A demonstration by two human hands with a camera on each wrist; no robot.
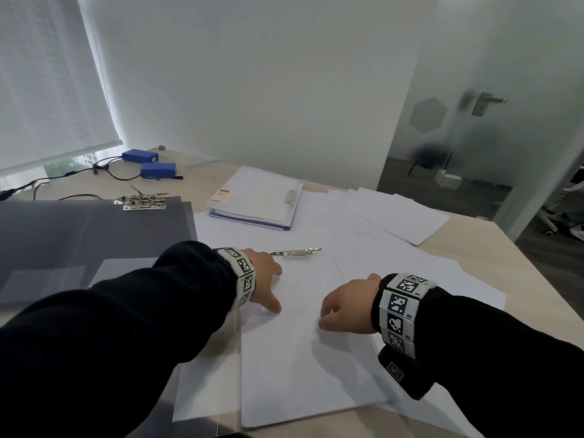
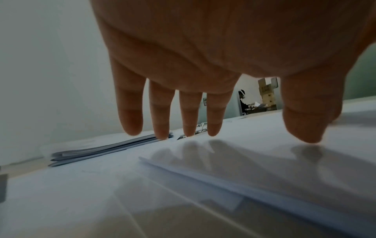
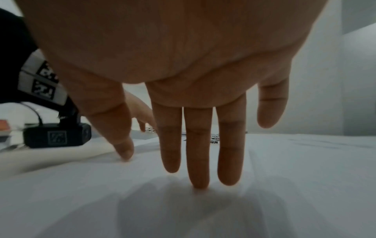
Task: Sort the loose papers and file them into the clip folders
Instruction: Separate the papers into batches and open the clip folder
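A stack of white papers [image 1: 300, 358] lies in front of me on the table. My left hand [image 1: 267, 279] rests on its upper left part with fingers straight and spread, the fingertips [image 2: 160, 133] touching the sheets [image 2: 244, 161]. My right hand [image 1: 344, 308] lies flat on the right side, and its fingertips [image 3: 198, 182] press the paper [image 3: 284, 177]. A metal clip [image 1: 295, 252] sits just beyond the top of the stack. An open dark grey clip folder [image 1: 94, 235] lies to the left. A closed white folder [image 1: 256, 200] lies further back.
Several loose sheets [image 1: 395, 216] are spread across the right of the table, near its right edge [image 1: 521, 248]. Two blue battery packs [image 1: 158, 170] with cables lie at the back left. A glass door stands beyond on the right.
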